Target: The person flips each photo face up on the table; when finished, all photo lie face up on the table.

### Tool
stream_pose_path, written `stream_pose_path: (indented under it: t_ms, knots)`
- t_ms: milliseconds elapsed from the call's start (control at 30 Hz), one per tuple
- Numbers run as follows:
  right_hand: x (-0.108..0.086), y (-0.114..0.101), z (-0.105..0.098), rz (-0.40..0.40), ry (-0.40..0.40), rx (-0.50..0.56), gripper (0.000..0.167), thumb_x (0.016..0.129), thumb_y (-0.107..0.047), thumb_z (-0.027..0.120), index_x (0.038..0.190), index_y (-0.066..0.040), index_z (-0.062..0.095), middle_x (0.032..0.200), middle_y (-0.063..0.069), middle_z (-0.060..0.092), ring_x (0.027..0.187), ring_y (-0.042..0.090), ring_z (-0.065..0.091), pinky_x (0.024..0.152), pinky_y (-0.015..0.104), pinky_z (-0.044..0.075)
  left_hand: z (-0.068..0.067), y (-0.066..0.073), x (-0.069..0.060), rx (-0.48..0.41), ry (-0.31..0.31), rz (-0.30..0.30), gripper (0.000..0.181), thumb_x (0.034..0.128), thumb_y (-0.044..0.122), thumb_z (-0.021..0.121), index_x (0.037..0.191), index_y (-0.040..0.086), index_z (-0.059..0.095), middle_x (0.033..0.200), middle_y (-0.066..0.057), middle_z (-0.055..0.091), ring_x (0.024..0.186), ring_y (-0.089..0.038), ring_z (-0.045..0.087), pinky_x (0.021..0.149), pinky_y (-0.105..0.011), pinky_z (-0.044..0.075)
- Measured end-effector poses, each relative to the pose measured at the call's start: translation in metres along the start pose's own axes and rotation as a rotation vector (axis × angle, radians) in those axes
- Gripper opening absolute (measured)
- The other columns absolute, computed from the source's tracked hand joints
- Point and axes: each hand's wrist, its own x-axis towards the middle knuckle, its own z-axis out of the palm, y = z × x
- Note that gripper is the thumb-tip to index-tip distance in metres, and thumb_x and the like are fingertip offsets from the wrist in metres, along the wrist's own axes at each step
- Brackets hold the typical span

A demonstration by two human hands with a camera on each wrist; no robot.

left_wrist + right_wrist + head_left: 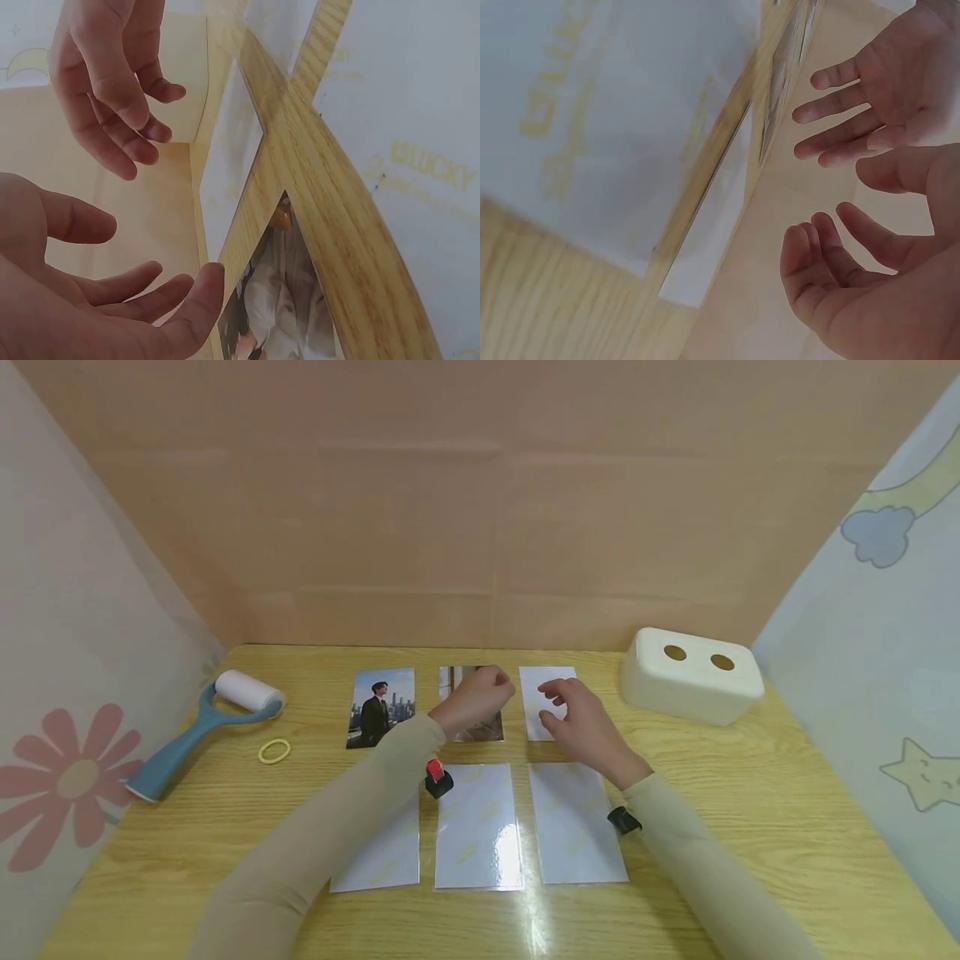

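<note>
Loosely, left hand [480, 695] and right hand [587, 720] hang empty over cards [474, 827] on a wooden table [757, 802], tan wall [487, 518] behind.

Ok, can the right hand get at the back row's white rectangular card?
Probably yes: the empty right hand hovers close to the card, nothing visible lies on it, and the left hand is off to one side.

On the near side of the left hand [480, 693] I see a white card [476, 827] with yellow lettering. Right of the right hand [588, 727], the box [690, 687] is cream
</note>
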Motion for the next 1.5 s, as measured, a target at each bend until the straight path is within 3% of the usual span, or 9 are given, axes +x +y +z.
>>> stream_pose_path:
  t_ms: [267,433,567,767,867,967,1067,1400,1500]
  knots:
    - [-0.008,0.014,-0.009,0.051,-0.042,-0.013,0.038,0.093,-0.009,0.066,0.127,0.007,0.061,0.121,0.022,0.059,0.107,0.039,0.058,0.091,0.051,0.048,0.003,-0.002,0.009,0.091,-0.006,0.032,0.051,0.1053,0.032,0.043,0.147,0.003,0.047,0.148,-0.011,0.049,0.131,-0.026,0.049,0.107,-0.046,0.041]
    - [-0.013,0.025,-0.015,0.085,-0.086,-0.010,0.041,0.094,-0.012,0.065,0.130,0.009,0.058,0.121,0.026,0.057,0.108,0.041,0.057,0.092,0.053,0.048,0.006,0.000,0.014,0.132,-0.012,0.058,0.052,0.1054,0.030,0.042,0.149,0.002,0.045,0.135,-0.009,0.056,0.093,-0.020,0.052,0.102,-0.045,0.040]
    - [-0.018,0.036,-0.017,0.113,-0.108,-0.015,0.043,0.096,-0.013,0.063,0.132,0.009,0.057,0.122,0.027,0.055,0.108,0.041,0.058,0.093,0.054,0.048,0.009,0.000,0.020,0.143,-0.027,0.058,0.053,0.1053,0.028,0.043,0.150,0.001,0.044,0.103,-0.005,0.057,0.060,-0.015,0.034,0.093,-0.043,0.040]
    - [-0.022,0.050,-0.023,0.115,-0.150,-0.043,0.049,0.095,-0.015,0.064,0.135,0.012,0.054,0.124,0.028,0.055,0.106,0.038,0.055,0.093,0.054,0.046,0.012,-0.002,0.031,0.152,-0.025,0.054,0.053,0.1047,0.027,0.044,0.149,-0.001,0.044,0.077,-0.004,0.047,0.046,-0.011,0.023,0.084,-0.037,0.041]
    - [-0.024,0.054,-0.026,0.119,-0.174,-0.049,0.052,0.095,-0.016,0.066,0.136,0.012,0.052,0.123,0.028,0.054,0.108,0.039,0.055,0.092,0.054,0.047,0.013,-0.004,0.034,0.161,-0.004,0.062,0.052,0.1036,0.027,0.046,0.147,-0.001,0.046,0.095,-0.008,0.055,0.053,-0.013,0.039,0.088,-0.039,0.042]
    - [-0.026,0.059,-0.029,0.120,-0.191,-0.046,0.053,0.095,-0.016,0.067,0.137,0.012,0.051,0.120,0.028,0.053,0.109,0.040,0.055,0.091,0.054,0.047,0.014,-0.006,0.036,0.184,0.012,0.080,0.049,0.1018,0.028,0.047,0.141,0.000,0.052,0.123,-0.012,0.061,0.096,-0.023,0.059,0.103,-0.045,0.038]
    - [-0.026,0.063,-0.030,0.109,-0.213,-0.044,0.054,0.095,-0.016,0.068,0.138,0.012,0.050,0.118,0.026,0.053,0.109,0.039,0.054,0.091,0.054,0.046,0.015,-0.006,0.039,0.226,0.031,0.094,0.041,0.0999,0.027,0.048,0.129,0.000,0.059,0.138,-0.012,0.057,0.133,-0.037,0.040,0.109,-0.053,0.032]
    - [-0.022,0.066,-0.030,0.070,-0.254,-0.050,0.059,0.096,-0.017,0.068,0.144,0.010,0.046,0.106,0.019,0.050,0.094,0.030,0.049,0.081,0.044,0.043,0.017,-0.001,0.043,0.354,0.048,0.133,0.044,0.0976,0.023,0.049,0.128,-0.005,0.060,0.141,-0.017,0.056,0.128,-0.038,0.043,0.110,-0.051,0.027]
    - [-0.020,0.065,-0.031,0.067,-0.258,-0.054,0.059,0.097,-0.017,0.069,0.144,0.009,0.046,0.103,0.017,0.048,0.090,0.028,0.047,0.077,0.041,0.041,0.017,-0.001,0.045,0.368,0.060,0.131,0.037,0.0967,0.024,0.050,0.118,-0.004,0.062,0.125,-0.015,0.061,0.114,-0.035,0.044,0.104,-0.048,0.030]
